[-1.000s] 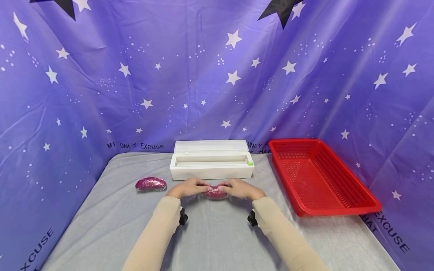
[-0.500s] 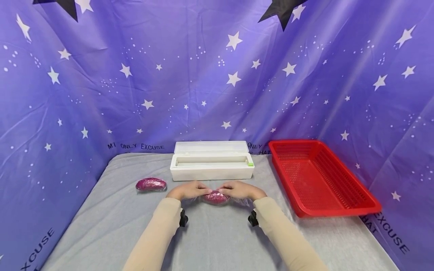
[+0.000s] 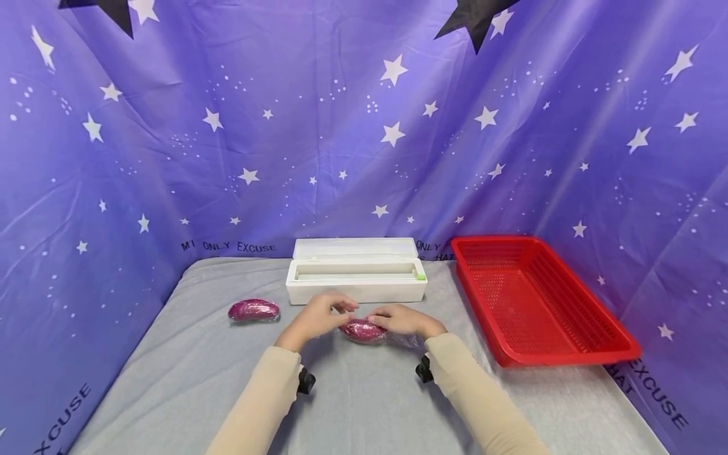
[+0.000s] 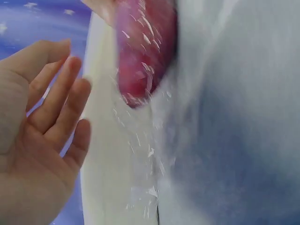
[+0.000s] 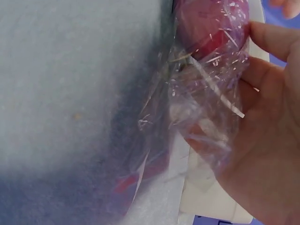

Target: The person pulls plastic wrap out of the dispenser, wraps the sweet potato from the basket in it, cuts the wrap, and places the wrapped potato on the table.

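Note:
A purple-red sweet potato (image 3: 363,331) in clear plastic film lies between both hands, in front of the white box. My right hand (image 3: 405,320) holds its right end between thumb and fingers. Loose film (image 5: 201,103) trails from that end across the fingers in the right wrist view. The left hand (image 3: 320,316) is lifted just off the left end, with its fingers loosely bent and holding nothing. In the left wrist view a gap shows between that hand and the sweet potato (image 4: 143,56), and crinkled film hangs from the tip.
A second film-wrapped sweet potato (image 3: 253,309) lies to the left. Behind the hands is a long white cling film box (image 3: 355,292) with its lid raised and a green piece at its right. A red perforated basket (image 3: 546,360) stands at the right on the grey cloth (image 3: 352,404).
The left hand has let go of the sweet potato and risen slightly back and up. The right hand keeps its hold. The sweet potato has shifted a little toward the near side.

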Motion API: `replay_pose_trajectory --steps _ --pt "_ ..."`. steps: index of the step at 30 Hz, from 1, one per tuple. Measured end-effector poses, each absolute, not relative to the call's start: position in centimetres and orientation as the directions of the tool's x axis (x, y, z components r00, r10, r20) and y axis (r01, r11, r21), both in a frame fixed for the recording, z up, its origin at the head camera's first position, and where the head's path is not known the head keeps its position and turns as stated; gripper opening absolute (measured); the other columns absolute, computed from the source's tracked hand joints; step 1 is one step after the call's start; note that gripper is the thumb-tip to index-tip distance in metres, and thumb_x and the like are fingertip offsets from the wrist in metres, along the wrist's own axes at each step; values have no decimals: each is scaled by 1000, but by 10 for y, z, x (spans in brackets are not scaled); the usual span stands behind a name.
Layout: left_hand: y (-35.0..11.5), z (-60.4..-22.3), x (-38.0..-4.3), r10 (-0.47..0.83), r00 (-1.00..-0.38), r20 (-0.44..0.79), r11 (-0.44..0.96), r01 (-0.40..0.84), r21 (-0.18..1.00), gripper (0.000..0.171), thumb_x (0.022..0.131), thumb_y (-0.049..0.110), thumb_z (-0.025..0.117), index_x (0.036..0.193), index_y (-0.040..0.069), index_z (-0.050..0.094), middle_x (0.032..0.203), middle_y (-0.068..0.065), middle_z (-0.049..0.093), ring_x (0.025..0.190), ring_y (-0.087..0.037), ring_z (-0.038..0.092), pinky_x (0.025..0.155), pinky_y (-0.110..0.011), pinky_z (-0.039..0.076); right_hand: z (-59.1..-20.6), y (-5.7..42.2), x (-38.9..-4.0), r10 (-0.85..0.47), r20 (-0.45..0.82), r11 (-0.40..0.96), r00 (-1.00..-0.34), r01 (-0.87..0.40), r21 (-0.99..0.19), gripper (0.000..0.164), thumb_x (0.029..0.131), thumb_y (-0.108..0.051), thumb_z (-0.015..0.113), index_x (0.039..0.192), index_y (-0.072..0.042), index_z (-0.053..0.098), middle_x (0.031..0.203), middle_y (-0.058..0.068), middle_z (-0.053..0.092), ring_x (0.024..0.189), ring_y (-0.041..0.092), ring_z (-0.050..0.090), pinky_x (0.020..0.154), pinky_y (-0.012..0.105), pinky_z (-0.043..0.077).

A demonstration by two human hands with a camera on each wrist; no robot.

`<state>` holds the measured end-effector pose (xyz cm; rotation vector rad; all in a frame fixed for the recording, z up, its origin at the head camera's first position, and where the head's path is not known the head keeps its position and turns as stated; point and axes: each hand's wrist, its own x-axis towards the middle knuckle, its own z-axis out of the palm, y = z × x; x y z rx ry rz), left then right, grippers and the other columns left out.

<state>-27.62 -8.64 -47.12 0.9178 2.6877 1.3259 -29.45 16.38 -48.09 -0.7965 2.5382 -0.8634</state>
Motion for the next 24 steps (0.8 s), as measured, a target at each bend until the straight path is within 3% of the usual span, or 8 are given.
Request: replay_pose_trajectory --steps 7,15,21,24 --pt "-87 -473 -257 592 -785 182 470 520 714 18 94 16 71 110 9 75 90 7 70 82 -10 63 74 -29 53 -483 162 -297 -614 -92 604 -784 -391 -695 38 105 -29 52 134 -6 62 128 10 65 119 27 58 102 48 44" --pt "-93 -486 -251 581 -799 152 500 498 708 15 92 14 73 105 7 72 88 4 70 79 -11 64 69 -27 53 -485 162 -297 -629 -48 532 -776 -385 -754 32 103 -19 56 132 -8 61 125 11 65 115 27 60 100 46 46" --pt "-94 -494 -253 541 -828 151 527 473 706 16 91 17 74 104 9 69 91 4 70 83 -12 65 76 -31 54 -488 165 -297 -691 3 446 -723 -429 -786 22 102 -9 53 120 -12 66 117 7 68 107 22 63 90 37 52" --pt "-94 -497 -255 531 -834 148 532 464 708 16 92 18 74 104 10 69 95 1 71 87 -15 67 82 -34 55 -487 166 -294 -704 -16 451 -710 -430 -782 24 103 -10 54 122 -15 66 119 6 67 103 20 63 87 36 52"
